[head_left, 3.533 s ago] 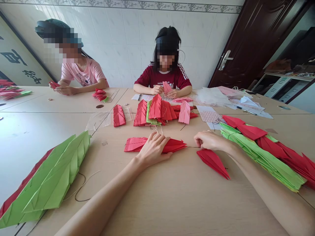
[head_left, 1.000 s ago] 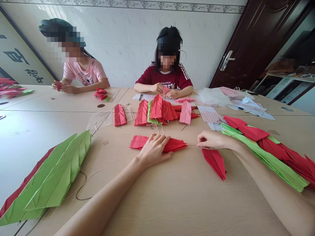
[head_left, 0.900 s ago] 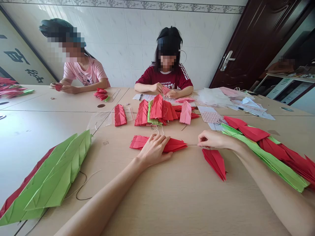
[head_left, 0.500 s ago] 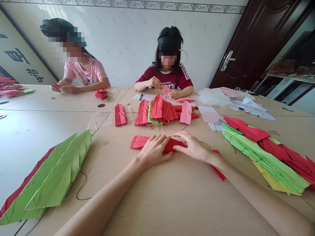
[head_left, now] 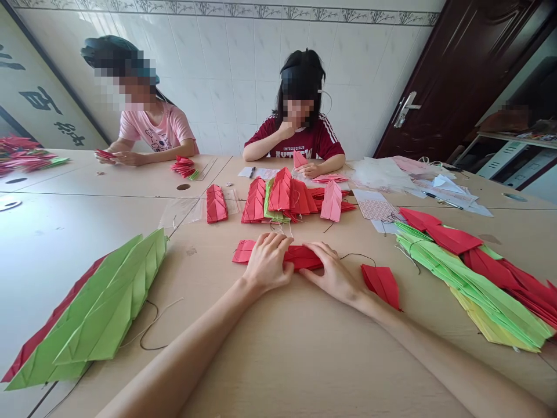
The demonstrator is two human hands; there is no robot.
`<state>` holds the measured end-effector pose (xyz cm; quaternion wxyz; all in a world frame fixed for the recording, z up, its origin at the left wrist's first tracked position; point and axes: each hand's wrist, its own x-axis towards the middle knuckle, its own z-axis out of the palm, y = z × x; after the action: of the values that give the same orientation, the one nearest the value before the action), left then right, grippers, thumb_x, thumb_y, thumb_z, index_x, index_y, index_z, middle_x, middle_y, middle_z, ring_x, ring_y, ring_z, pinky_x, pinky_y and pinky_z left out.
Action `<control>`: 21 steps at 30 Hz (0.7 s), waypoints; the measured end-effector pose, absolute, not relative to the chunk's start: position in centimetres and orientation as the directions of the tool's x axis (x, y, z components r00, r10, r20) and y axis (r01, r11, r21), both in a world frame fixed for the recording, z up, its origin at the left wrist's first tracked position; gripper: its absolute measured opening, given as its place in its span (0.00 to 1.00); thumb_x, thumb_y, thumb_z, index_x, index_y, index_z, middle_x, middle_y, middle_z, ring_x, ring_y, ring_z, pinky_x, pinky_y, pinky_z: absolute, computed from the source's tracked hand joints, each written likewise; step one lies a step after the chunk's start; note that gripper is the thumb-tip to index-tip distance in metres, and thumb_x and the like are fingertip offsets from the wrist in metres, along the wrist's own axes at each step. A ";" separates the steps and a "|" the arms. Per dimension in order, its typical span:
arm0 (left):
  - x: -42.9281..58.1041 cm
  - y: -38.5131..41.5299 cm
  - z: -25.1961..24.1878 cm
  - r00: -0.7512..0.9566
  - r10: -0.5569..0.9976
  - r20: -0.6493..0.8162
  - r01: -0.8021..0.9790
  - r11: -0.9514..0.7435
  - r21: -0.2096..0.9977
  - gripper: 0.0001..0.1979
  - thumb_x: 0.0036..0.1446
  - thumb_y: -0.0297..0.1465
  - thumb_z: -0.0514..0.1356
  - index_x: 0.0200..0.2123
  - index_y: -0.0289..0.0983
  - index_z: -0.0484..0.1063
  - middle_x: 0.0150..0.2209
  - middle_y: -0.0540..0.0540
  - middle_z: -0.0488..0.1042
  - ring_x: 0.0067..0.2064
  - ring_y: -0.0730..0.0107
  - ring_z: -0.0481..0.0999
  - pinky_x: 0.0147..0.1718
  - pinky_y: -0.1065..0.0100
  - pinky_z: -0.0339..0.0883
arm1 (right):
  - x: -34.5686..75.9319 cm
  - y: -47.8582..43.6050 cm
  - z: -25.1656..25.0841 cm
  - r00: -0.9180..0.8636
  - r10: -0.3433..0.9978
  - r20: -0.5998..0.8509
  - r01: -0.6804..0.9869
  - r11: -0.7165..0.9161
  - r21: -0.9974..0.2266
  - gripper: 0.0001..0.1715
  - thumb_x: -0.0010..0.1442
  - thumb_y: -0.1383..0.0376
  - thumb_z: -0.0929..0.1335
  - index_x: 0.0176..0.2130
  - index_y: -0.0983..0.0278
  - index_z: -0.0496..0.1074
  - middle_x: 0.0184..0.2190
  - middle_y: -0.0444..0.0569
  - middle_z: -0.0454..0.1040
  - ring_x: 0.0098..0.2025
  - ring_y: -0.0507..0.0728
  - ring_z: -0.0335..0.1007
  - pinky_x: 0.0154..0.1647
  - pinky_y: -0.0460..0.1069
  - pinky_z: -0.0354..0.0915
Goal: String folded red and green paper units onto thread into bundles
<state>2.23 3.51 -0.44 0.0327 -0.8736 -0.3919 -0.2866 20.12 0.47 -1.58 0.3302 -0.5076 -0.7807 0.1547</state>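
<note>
Both my hands rest on a stack of folded red origami paper lying flat on the wooden table. My left hand presses its left part, with fingers curled over the top. My right hand holds the stack's right end. A loose red folded paper piece lies just right of my right hand, apart from it. A thin dark thread arcs from the stack toward that piece.
A large green-and-red folded bundle lies left of my arms. Green, red and yellow folded strands lie to the right. Red and pink stacks stand ahead. Across the table, a person in maroon and one in pink sit.
My right hand has moved left from the thread near the loose red piece onto the stack's right end. The loose piece is uncovered. My left hand has barely moved.
</note>
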 end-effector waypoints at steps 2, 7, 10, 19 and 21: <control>2.0 3.7 -0.6 0.488 0.690 0.535 0.738 -0.653 0.168 0.22 0.41 0.25 0.52 0.43 0.37 0.69 0.41 0.44 0.73 0.44 0.59 0.69 0.47 0.58 0.60 | 20.1 0.5 -1.6 -0.268 0.893 0.362 0.687 0.440 -0.578 0.25 0.55 0.62 0.67 0.52 0.59 0.62 0.49 0.51 0.68 0.53 0.61 0.63 0.54 0.58 0.59; 1.6 3.9 -0.6 0.454 0.735 0.504 0.793 -0.591 0.147 0.14 0.41 0.26 0.53 0.34 0.38 0.72 0.36 0.43 0.73 0.40 0.58 0.69 0.46 0.56 0.61 | 20.4 0.7 -1.8 -0.242 0.897 0.369 0.669 0.430 -0.606 0.23 0.54 0.63 0.67 0.50 0.59 0.63 0.48 0.51 0.68 0.52 0.61 0.63 0.53 0.58 0.59; 1.5 3.9 -0.4 0.475 0.739 0.478 0.795 -0.593 0.125 0.12 0.41 0.27 0.53 0.31 0.38 0.71 0.33 0.44 0.73 0.39 0.58 0.68 0.46 0.56 0.60 | 20.5 0.7 -1.8 -0.215 0.908 0.358 0.666 0.405 -0.626 0.22 0.52 0.65 0.67 0.48 0.60 0.63 0.47 0.51 0.69 0.51 0.60 0.65 0.52 0.58 0.60; 1.0 3.7 0.2 0.567 0.720 0.400 0.769 -0.637 0.054 0.12 0.43 0.30 0.53 0.34 0.37 0.70 0.33 0.44 0.71 0.38 0.59 0.67 0.44 0.58 0.59 | 20.5 0.4 -1.4 -0.170 0.936 0.308 0.670 0.339 -0.660 0.20 0.52 0.65 0.66 0.46 0.61 0.61 0.46 0.51 0.70 0.50 0.60 0.65 0.51 0.57 0.59; 1.0 3.7 0.2 0.580 0.711 0.396 0.761 -0.647 0.048 0.12 0.44 0.31 0.53 0.34 0.37 0.69 0.34 0.43 0.71 0.38 0.59 0.67 0.43 0.58 0.59 | 20.5 0.5 -1.4 -0.152 0.941 0.303 0.665 0.324 -0.673 0.20 0.51 0.65 0.66 0.45 0.61 0.61 0.46 0.51 0.70 0.49 0.60 0.65 0.51 0.57 0.59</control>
<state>1.02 3.73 0.18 0.0636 -0.8867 -0.4151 -0.1935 20.49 0.46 -1.44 0.3526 -0.5476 -0.7332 0.1953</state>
